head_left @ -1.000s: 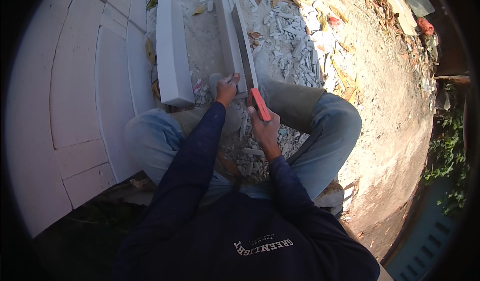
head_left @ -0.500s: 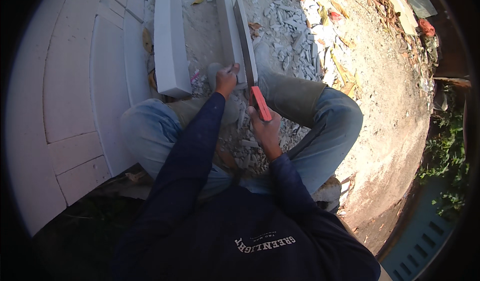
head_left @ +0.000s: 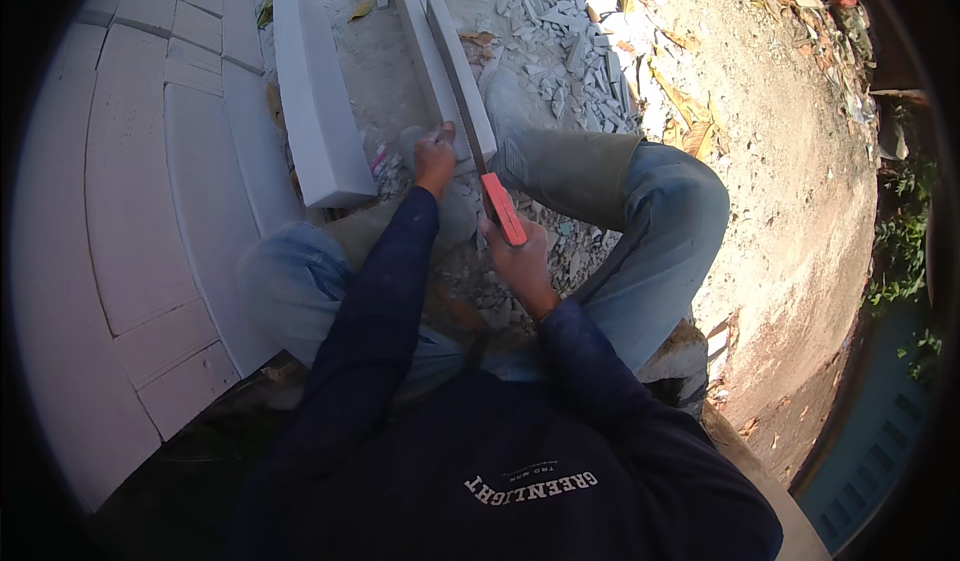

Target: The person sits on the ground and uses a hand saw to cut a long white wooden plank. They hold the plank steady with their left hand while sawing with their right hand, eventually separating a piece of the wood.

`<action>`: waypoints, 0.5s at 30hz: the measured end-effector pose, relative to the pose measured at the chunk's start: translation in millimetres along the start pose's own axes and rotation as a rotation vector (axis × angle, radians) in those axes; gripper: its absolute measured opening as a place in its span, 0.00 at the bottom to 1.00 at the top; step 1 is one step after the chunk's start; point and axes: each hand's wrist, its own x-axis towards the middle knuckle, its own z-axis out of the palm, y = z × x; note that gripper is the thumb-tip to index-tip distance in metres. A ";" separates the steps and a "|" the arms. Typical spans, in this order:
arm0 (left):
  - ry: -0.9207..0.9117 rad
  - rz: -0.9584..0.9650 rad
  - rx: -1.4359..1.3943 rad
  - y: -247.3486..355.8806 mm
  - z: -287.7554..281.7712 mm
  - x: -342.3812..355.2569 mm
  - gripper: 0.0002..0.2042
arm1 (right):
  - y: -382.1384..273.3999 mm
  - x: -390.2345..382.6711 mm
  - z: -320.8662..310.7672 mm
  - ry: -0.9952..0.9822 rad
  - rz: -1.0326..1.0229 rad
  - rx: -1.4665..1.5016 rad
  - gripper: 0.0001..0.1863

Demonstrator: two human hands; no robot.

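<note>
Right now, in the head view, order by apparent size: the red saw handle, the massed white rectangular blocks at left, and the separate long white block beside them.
1. Massed white rectangular blocks
2. Separate long white block
3. Red saw handle

Looks like an outdoor yard doubling as a work spot tbh: sunlit bare ground (head_left: pixel 790 221), dry leaves (head_left: pixel 697 139) lying around and some greenery (head_left: pixel 898 246) off to the side. Stacked pale blocks (head_left: pixel 130 181), white chips (head_left: pixel 605 73) everywhere and a red-handled saw (head_left: pixel 504 211) cover the work part.
</note>
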 end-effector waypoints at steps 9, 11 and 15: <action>0.011 -0.075 -0.005 19.6 -4.1 -14.7 0.29 | -0.1 11.8 -8.2 -0.098 0.179 0.012 0.12; 0.029 0.048 0.059 -0.5 -10.0 0.7 0.28 | -3.6 23.5 2.2 -0.090 0.158 0.012 0.12; -0.021 -0.143 -0.123 22.0 -2.0 -16.9 0.28 | -7.7 22.6 -3.0 -0.066 0.171 -0.020 0.11</action>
